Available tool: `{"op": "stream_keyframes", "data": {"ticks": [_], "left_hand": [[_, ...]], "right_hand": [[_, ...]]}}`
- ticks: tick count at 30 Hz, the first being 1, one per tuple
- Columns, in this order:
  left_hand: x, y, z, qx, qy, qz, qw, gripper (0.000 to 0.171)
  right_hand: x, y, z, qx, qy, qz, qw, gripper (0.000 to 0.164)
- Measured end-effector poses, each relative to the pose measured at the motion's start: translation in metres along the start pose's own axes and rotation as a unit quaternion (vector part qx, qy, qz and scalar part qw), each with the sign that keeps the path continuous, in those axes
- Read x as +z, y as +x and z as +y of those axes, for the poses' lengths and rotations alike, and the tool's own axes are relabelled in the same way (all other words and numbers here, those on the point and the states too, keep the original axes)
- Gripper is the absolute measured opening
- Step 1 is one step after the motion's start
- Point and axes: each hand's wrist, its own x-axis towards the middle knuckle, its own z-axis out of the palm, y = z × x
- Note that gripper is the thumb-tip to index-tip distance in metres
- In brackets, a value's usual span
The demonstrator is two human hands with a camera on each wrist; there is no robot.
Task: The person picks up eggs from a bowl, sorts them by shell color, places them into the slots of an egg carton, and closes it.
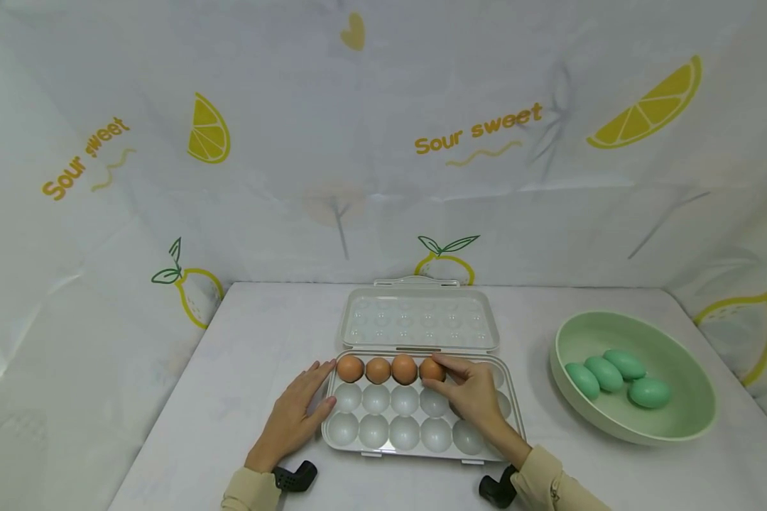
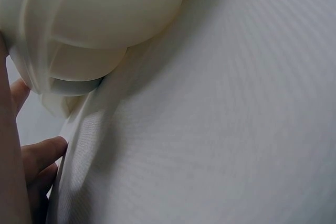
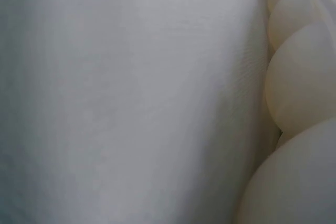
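In the head view my right hand [image 1: 476, 397] pinches a brown egg [image 1: 431, 370] between thumb and fingers, at the fourth hollow of the back row of an egg tray [image 1: 373, 452]. Three more brown eggs [image 1: 378, 370] sit in that row to its left. My left hand [image 1: 297, 411] rests along the left edge of the tray, fingers extended and thumb at the rim. From the left wrist, rounded cup undersides [image 2: 115, 9] show beside my fingers [image 2: 44, 153]. The right wrist view shows only cup undersides [image 3: 302, 77] and tablecloth, with the hand itself out of sight.
The tray's clear lid [image 1: 420, 317] lies folded back behind it. On the right stands a pale green bowl [image 1: 684, 419] with several green eggs [image 1: 649, 392] in it. A white lemon-print sheet [image 1: 332, 142] hangs behind the white-covered table [image 1: 217, 397].
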Motion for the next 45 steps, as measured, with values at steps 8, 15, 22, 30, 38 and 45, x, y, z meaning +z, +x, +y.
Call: {"op": "stream_keyframes", "data": {"ticks": [8, 15, 22, 30, 38, 45], "left_hand": [[0.000, 0.001, 0.002, -0.004, 0.004, -0.003, 1.0000, 0.062], [0.000, 0.000, 0.003, -0.010, 0.002, -0.006, 0.9999, 0.062], [0.000, 0.000, 0.004, -0.013, 0.004, -0.006, 0.9999, 0.062], [0.003, -0.002, 0.001, -0.014, 0.005, -0.006, 0.9999, 0.062], [0.003, -0.003, 0.001, -0.016, 0.007, -0.007, 0.9998, 0.062], [0.003, -0.002, 0.000, -0.011, 0.005, -0.004, 0.9999, 0.062]], "right_hand": [[-0.001, -0.001, 0.004, -0.038, -0.014, -0.016, 0.999, 0.048], [-0.001, -0.003, 0.002, -0.039, -0.017, -0.021, 0.999, 0.047], [-0.001, -0.004, 0.001, -0.039, -0.021, -0.017, 0.999, 0.049], [-0.001, -0.005, -0.001, 0.002, -0.008, -0.012, 1.000, 0.052], [-0.004, -0.006, -0.013, 0.039, 0.043, -0.011, 0.998, 0.053], [-0.018, -0.004, -0.033, 0.051, 0.058, -0.046, 0.996, 0.050]]}}
